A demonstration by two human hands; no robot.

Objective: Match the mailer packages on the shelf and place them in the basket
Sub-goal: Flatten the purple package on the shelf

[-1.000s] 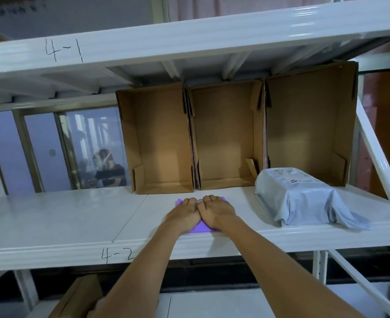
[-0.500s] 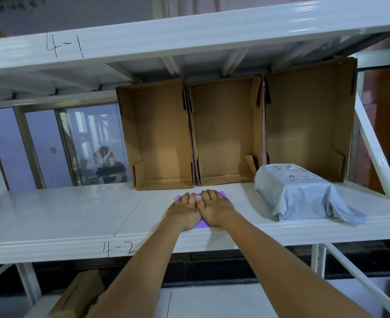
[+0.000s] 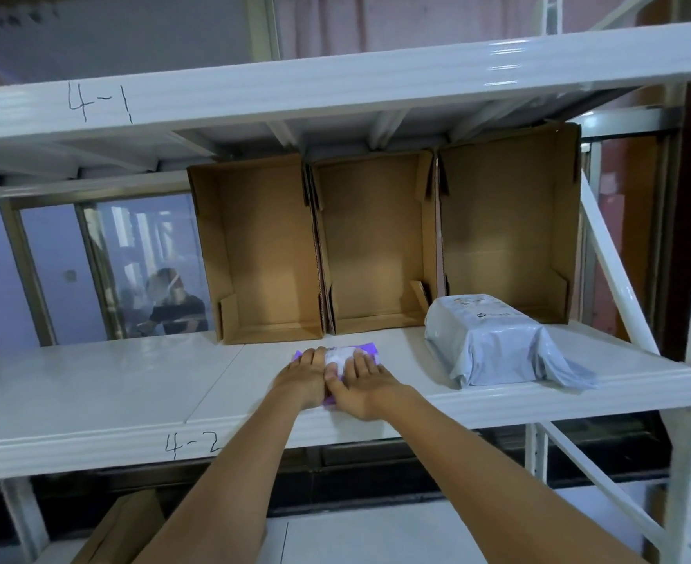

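Both hands lie flat on a small purple mailer point(image 3: 366, 348) that sits on the white shelf point(image 3: 91, 384) marked "4-2", close to the shelf's near edge. The left hand point(image 3: 303, 378) covers the left part of the mailer with its fingers straight and pointing toward the far side. The right hand point(image 3: 362, 386) lies just beside it, the two hands touching along their inner edges, its fingers also straight and spread a little. Neither hand is curled round the mailer; both press on it with released, flat fingers. Between the fingertips a white label point(image 3: 339, 356) shows on the purple surface.

To the right on the same shelf, well apart from the hands, lies a bulky grey mailer point(image 3: 494, 346), its loose end trailing toward the near right edge. Three open cardboard boxes stand on their sides along the far part of the shelf, openings facing near: the left box point(image 3: 262, 246), the middle box point(image 3: 376, 242) and the right box point(image 3: 506, 221). The grey mailer lies in front of the right box.

The shelf above point(image 3: 335, 87) is marked "4-1". Below the shelf, at the near left, part of another cardboard box point(image 3: 124, 527) shows.
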